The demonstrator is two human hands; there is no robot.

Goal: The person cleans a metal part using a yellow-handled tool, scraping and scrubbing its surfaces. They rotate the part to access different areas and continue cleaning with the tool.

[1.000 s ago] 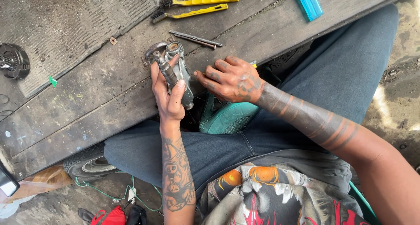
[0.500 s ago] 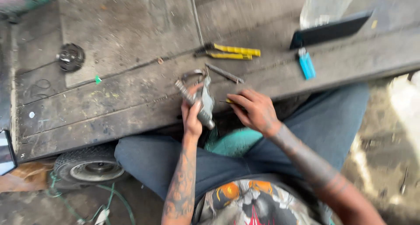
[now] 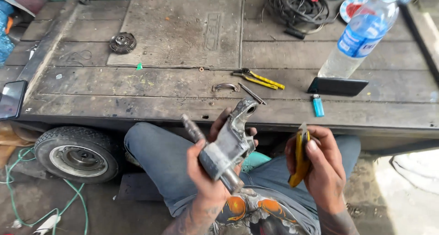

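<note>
My left hand point(image 3: 208, 171) grips a grey metal engine part point(image 3: 226, 146) with a ring at its top end and a threaded stub at the bottom, held up over my lap. My right hand point(image 3: 322, 168) is shut on a yellow-handled tool point(image 3: 300, 159) with its metal tip pointing up, a little to the right of the part and apart from it. Both hands are above my blue jeans point(image 3: 155, 157).
A wooden cart deck point(image 3: 137, 91) lies ahead with yellow-handled pliers point(image 3: 258, 78), a metal rod point(image 3: 251, 93), a curved metal piece point(image 3: 225, 86), a blue lighter point(image 3: 318, 105), a dark phone point(image 3: 337, 86), a water bottle point(image 3: 361, 34), coiled cable point(image 3: 297, 6) and a round black part point(image 3: 122, 42). A small wheel point(image 3: 77, 155) sits lower left.
The view has tilted up and pulled back from the deck. My left hand has lifted the metal part toward me. My right hand, empty before, now holds a yellow-handled tool.
</note>
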